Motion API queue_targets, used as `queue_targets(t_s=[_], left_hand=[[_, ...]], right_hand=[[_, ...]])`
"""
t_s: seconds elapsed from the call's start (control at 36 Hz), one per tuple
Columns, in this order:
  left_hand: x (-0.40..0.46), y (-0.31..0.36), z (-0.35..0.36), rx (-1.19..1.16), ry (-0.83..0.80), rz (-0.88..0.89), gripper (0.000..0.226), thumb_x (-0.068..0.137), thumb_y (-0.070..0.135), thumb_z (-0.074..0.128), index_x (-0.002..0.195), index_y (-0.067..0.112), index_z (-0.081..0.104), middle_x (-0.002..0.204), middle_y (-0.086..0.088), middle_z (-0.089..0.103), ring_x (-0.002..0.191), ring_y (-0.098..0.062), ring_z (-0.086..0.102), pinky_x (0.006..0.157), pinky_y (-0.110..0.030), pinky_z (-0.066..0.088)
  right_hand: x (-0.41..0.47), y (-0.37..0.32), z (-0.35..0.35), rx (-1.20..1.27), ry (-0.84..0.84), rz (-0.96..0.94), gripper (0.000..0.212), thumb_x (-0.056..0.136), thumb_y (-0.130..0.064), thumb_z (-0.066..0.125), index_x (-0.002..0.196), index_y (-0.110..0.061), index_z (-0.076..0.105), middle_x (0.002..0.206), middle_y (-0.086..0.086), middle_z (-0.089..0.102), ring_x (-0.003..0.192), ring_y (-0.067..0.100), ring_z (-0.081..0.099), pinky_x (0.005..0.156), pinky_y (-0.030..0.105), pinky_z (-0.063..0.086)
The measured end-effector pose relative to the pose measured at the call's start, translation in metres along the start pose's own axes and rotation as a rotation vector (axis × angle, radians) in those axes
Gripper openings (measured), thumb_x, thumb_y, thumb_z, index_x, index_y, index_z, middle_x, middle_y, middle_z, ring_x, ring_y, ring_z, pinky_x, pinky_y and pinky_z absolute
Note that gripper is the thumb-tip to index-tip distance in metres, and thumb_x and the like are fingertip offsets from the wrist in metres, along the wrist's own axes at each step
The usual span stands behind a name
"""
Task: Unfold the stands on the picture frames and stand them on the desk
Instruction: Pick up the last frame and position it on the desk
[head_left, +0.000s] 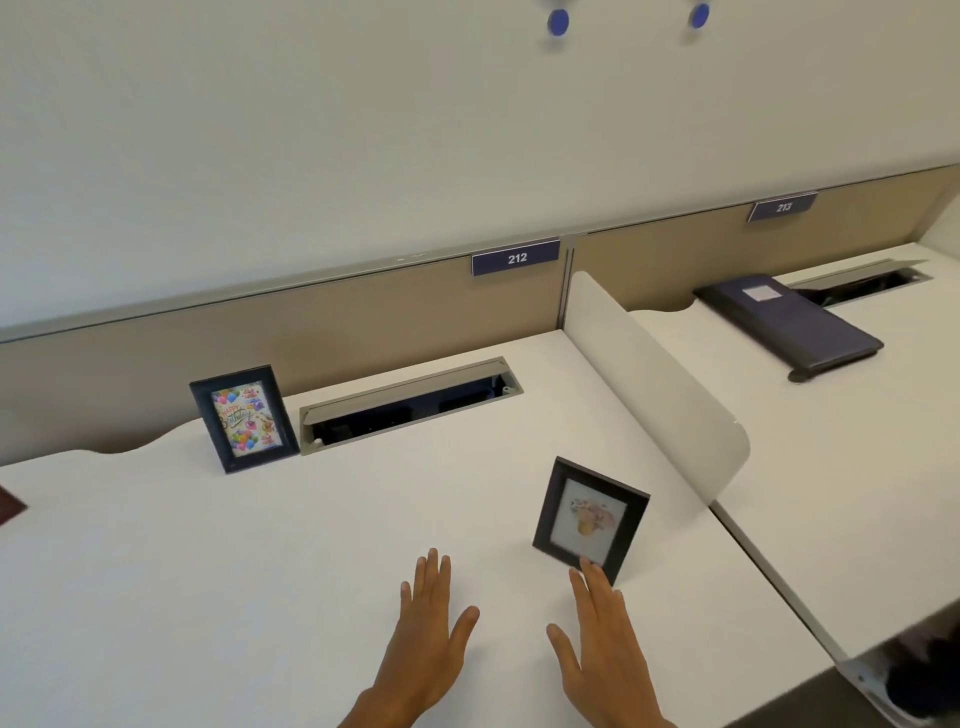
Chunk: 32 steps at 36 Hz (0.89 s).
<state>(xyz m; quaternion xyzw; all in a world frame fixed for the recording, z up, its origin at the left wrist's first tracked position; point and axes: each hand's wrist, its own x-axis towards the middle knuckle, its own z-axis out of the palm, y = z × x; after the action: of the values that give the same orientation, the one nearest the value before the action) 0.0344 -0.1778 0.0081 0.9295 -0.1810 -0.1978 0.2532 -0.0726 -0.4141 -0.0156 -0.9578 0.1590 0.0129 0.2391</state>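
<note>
Two black picture frames stand upright on the white desk (260, 571). The one with a colourful birthday card (244, 418) stands at the back left, close to the partition. The other, with a pale flower picture (591, 519), stands nearer me on the right, tilted back. My right hand (605, 654) is flat and open just in front of that frame, its fingertips at the frame's lower edge. My left hand (428, 629) is open too, fingers spread over the desk, holding nothing.
A grey cable tray with its lid raised (410, 402) is set into the desk's back. A white rounded divider (660, 384) bounds the desk on the right. Beyond it lies a dark folder (789, 322). A dark red object (10, 512) shows at the left edge.
</note>
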Motion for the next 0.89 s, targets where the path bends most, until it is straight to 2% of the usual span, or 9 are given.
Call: queue_targets(t_s=[0.17, 0.28, 0.36, 0.47, 0.58, 0.67, 0.72, 0.81, 0.89], left_hand=[[0.005, 0.019, 0.016, -0.023, -0.036, 0.0, 0.077, 0.108, 0.056, 0.03, 0.166, 0.026, -0.011, 0.171, 0.011, -0.025, 0.146, -0.002, -0.038, 0.13, -0.037, -0.011], [0.012, 0.034, 0.021, -0.049, -0.046, 0.0, 0.077, 0.108, 0.055, 0.031, 0.166, 0.026, -0.01, 0.173, 0.01, -0.021, 0.148, -0.003, -0.032, 0.13, -0.037, -0.009], [0.019, 0.046, 0.023, -0.112, -0.064, -0.027, 0.077, 0.107, 0.055, 0.033, 0.166, 0.027, -0.008, 0.174, 0.008, -0.016, 0.157, -0.013, -0.023, 0.13, -0.039, -0.003], [0.031, 0.062, 0.026, -0.218, -0.095, -0.074, 0.079, 0.105, 0.06, 0.037, 0.166, 0.034, -0.005, 0.176, 0.004, -0.011, 0.162, -0.029, -0.01, 0.129, -0.048, 0.01], [0.05, 0.078, 0.025, -0.291, -0.127, -0.061, 0.081, 0.103, 0.063, 0.04, 0.165, 0.039, -0.007, 0.176, 0.006, 0.004, 0.163, -0.031, 0.001, 0.129, -0.051, 0.014], [0.064, 0.093, 0.021, -0.361, -0.111, -0.037, 0.081, 0.104, 0.058, 0.044, 0.165, 0.038, -0.005, 0.174, 0.005, 0.022, 0.16, -0.028, 0.024, 0.128, -0.047, 0.024], [0.072, 0.102, 0.016, -0.395, -0.102, -0.027, 0.081, 0.104, 0.055, 0.046, 0.165, 0.037, -0.005, 0.171, 0.003, 0.031, 0.155, -0.025, 0.036, 0.124, -0.041, 0.031], [0.084, 0.113, 0.008, -0.427, -0.098, -0.021, 0.082, 0.105, 0.051, 0.048, 0.166, 0.035, -0.005, 0.169, 0.0, 0.035, 0.153, -0.025, 0.039, 0.122, -0.041, 0.034], [0.096, 0.12, -0.001, -0.425, -0.102, -0.002, 0.082, 0.106, 0.046, 0.049, 0.166, 0.033, -0.006, 0.169, -0.001, 0.035, 0.153, -0.026, 0.039, 0.122, -0.042, 0.036]], right_hand=[[-0.011, 0.036, -0.01, 0.065, 0.019, 0.065, 0.077, 0.111, -0.046, 0.051, 0.174, -0.019, 0.016, 0.183, -0.008, 0.001, 0.17, 0.016, 0.004, 0.139, 0.04, 0.005], [-0.011, 0.048, -0.02, 0.121, 0.019, 0.155, 0.074, 0.111, -0.049, 0.049, 0.173, -0.022, 0.018, 0.184, -0.003, 0.013, 0.17, 0.018, 0.012, 0.139, 0.042, 0.012], [-0.009, 0.053, -0.032, 0.241, 0.051, 0.203, 0.073, 0.109, -0.049, 0.054, 0.171, -0.023, 0.024, 0.179, -0.001, 0.028, 0.165, 0.022, 0.028, 0.136, 0.046, 0.027], [0.002, 0.053, -0.049, 0.509, 0.076, 0.277, 0.079, 0.099, -0.062, 0.05, 0.168, -0.028, 0.03, 0.17, -0.002, 0.042, 0.155, 0.023, 0.042, 0.125, 0.039, 0.038], [0.021, 0.052, -0.063, 0.761, 0.072, 0.346, 0.076, 0.098, -0.064, 0.045, 0.167, -0.034, 0.031, 0.163, 0.001, 0.05, 0.153, 0.024, 0.046, 0.118, 0.033, 0.033], [0.035, 0.052, -0.073, 0.927, 0.033, 0.364, 0.073, 0.105, -0.07, 0.039, 0.169, -0.036, 0.029, 0.165, 0.001, 0.05, 0.155, 0.024, 0.043, 0.122, 0.037, 0.03], [0.043, 0.051, -0.079, 1.008, 0.027, 0.358, 0.075, 0.102, -0.073, 0.034, 0.168, -0.037, 0.032, 0.156, -0.001, 0.059, 0.153, 0.024, 0.046, 0.127, 0.044, 0.028], [0.054, 0.047, -0.087, 1.078, 0.023, 0.343, 0.077, 0.096, -0.079, 0.029, 0.16, -0.039, 0.046, 0.14, -0.005, 0.071, 0.142, 0.017, 0.056, 0.128, 0.051, 0.03], [0.063, 0.044, -0.092, 1.133, 0.015, 0.356, 0.08, 0.095, -0.081, 0.026, 0.154, -0.034, 0.054, 0.136, 0.0, 0.073, 0.137, 0.016, 0.06, 0.127, 0.052, 0.033]])
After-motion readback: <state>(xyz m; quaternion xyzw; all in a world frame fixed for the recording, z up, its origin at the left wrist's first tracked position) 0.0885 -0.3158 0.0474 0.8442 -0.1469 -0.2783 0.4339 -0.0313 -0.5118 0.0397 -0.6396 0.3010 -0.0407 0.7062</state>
